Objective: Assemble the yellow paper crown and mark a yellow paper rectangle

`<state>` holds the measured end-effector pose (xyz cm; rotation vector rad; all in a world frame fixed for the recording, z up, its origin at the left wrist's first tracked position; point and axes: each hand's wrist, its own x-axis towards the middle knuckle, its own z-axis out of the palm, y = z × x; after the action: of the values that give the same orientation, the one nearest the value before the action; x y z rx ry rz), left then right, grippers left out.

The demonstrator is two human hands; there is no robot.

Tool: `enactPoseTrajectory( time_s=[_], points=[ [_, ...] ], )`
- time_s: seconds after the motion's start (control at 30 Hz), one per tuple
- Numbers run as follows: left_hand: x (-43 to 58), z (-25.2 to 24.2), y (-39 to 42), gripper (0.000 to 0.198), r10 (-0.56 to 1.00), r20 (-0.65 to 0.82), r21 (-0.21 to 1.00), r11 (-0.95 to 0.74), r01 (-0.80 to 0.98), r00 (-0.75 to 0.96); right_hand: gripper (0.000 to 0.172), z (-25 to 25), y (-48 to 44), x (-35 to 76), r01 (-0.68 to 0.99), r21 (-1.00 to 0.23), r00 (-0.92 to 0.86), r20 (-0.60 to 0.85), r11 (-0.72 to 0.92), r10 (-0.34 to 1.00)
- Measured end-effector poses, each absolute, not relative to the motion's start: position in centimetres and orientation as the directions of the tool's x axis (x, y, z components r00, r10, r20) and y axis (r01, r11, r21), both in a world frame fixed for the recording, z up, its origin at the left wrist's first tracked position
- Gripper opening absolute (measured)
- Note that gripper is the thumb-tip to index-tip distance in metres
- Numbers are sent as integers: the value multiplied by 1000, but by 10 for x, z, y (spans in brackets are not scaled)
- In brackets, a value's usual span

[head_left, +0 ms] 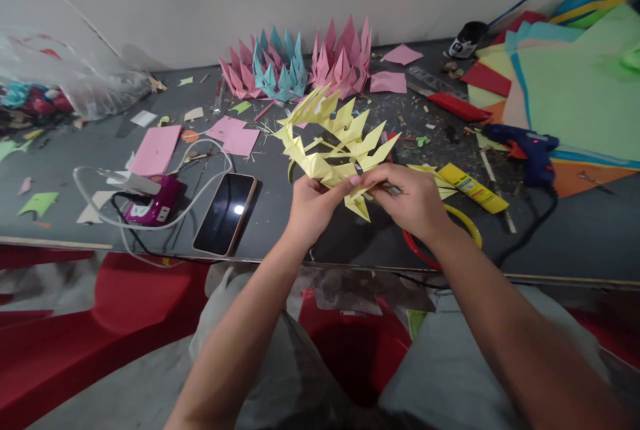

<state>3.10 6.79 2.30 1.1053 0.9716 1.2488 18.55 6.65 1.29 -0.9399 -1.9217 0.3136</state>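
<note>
A yellow folded-paper crown (313,165), a ring of pointed pieces, is held above the table's front part. My left hand (320,202) grips its near edge, with the thumb pressed on the paper. Close beside it, my right hand (407,197) pinches the same edge where the ring meets. The fingertips of both hands nearly touch, and the right fingers partly hide the paper. Behind the crown stand a blue paper crown (280,73) and a pink paper crown (345,60); another pink one is half hidden behind the blue.
A phone (225,215) and a purple power adapter (157,202) with looped cables lie left. At right are a yellow box (473,188), a blue glue gun (523,143), a red cutter (457,107) and stacked coloured paper (575,83). Paper scraps litter the dark table (290,241).
</note>
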Motion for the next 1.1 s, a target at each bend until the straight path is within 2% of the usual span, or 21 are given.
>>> enactPoseTrajectory(
  time_s=[0.1,0.27,0.5,0.63,0.73,0.83,0.9,0.97,1.1],
  points=[
    [29,22,70,9,996,86,986,-90,-141,-33,11,15,66,186,477,-605,-268,590,637,761],
    [33,19,70,10,982,61,997,-70,-44,-177,6,19,64,183,488,-742,-198,419,460,886],
    [40,14,71,9,979,51,998,-56,-16,-199,9,17,68,181,384,-895,-126,191,225,973],
    [44,13,71,8,980,32,999,-35,-11,-198,6,20,70,179,313,-941,-120,99,132,988],
    [36,14,80,9,970,31,999,-34,-11,-240,7,21,72,187,310,-944,-89,90,114,992],
    [15,18,92,9,912,49,995,-81,-62,-406,14,19,74,203,310,-945,1,114,108,993],
    [2,22,97,11,888,87,988,-134,-73,-452,20,18,75,211,299,-947,52,135,113,989],
    [-4,24,97,13,908,81,987,-132,-95,-412,23,16,75,213,308,-941,43,157,137,987],
    [3,26,88,16,974,-10,992,-19,-127,-225,25,17,73,203,390,-904,-75,158,175,985]
  ],
)
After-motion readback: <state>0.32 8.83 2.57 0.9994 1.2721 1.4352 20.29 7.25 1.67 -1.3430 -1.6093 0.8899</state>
